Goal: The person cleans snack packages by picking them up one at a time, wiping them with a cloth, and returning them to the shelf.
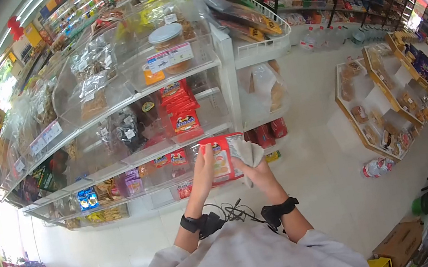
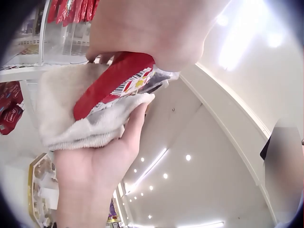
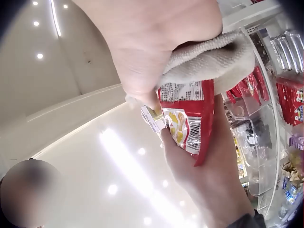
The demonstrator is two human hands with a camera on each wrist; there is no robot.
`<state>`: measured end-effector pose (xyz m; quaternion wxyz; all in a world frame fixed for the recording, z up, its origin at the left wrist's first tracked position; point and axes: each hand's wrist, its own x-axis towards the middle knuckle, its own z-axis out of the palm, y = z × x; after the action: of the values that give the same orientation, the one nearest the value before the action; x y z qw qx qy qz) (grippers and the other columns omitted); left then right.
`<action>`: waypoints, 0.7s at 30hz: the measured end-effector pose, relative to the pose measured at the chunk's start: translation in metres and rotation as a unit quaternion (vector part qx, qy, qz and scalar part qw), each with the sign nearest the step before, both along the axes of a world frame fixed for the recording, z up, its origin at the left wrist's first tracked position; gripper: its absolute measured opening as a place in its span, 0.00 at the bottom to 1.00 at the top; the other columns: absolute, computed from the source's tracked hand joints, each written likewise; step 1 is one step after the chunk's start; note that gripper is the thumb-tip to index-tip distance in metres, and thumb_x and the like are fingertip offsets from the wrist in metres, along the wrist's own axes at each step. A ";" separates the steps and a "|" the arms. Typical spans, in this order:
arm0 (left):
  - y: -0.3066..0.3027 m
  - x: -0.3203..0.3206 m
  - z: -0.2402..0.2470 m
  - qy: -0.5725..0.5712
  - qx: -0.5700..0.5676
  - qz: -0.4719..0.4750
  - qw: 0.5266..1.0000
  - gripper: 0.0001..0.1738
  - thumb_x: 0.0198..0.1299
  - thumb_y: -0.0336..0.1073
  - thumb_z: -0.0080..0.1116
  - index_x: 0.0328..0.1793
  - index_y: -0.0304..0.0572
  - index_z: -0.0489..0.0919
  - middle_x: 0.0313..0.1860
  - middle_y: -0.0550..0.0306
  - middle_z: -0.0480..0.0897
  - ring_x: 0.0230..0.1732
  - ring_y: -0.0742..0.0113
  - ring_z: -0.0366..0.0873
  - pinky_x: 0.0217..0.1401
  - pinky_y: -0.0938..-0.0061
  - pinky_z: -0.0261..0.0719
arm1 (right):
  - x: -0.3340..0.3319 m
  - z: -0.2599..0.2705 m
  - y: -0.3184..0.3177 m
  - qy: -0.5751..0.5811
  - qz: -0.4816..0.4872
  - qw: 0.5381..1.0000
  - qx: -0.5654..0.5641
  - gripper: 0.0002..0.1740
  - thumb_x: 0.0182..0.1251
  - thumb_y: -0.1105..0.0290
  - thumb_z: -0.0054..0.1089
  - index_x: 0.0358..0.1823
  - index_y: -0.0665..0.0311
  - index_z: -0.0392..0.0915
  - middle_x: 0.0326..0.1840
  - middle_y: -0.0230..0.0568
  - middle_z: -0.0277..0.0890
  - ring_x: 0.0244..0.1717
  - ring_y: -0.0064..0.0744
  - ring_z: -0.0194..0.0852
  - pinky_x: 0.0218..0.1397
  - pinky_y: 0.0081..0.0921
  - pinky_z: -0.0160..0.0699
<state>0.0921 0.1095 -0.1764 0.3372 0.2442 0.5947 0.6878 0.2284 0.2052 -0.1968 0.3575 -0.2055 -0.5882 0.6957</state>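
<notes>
Standing before clear plastic shop shelves (image 1: 116, 165), the person holds a red foil snack packet with a printed barcode (image 1: 220, 158) at chest height, just in front of the lower shelf edge. Left hand (image 1: 203, 167): grip closed round the packet's left side. Right hand (image 1: 260, 174): grip bunched on an off-white terry cloth (image 1: 249, 153), which is pressed against the packet's right side. Fingers under the cloth are hidden, probably curled. White floor (image 1: 322, 160) beneath.
</notes>
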 end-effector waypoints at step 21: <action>-0.099 -0.112 0.002 -0.026 0.060 -0.219 0.974 0.37 0.70 0.56 0.60 0.70 0.29 0.72 0.59 0.51 0.80 0.57 0.72 0.76 0.63 0.72 0.74 | -0.129 0.008 -0.067 -0.058 -0.062 0.988 0.131 0.21 0.77 0.69 0.55 0.66 0.70 0.70 0.64 0.50 0.74 0.66 0.39 0.71 0.69 0.32 0.66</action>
<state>-0.0201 0.0109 -0.1745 0.4798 0.3699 0.4752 0.6381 0.0998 0.1384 -0.1884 0.3888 -0.2328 -0.6800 0.5763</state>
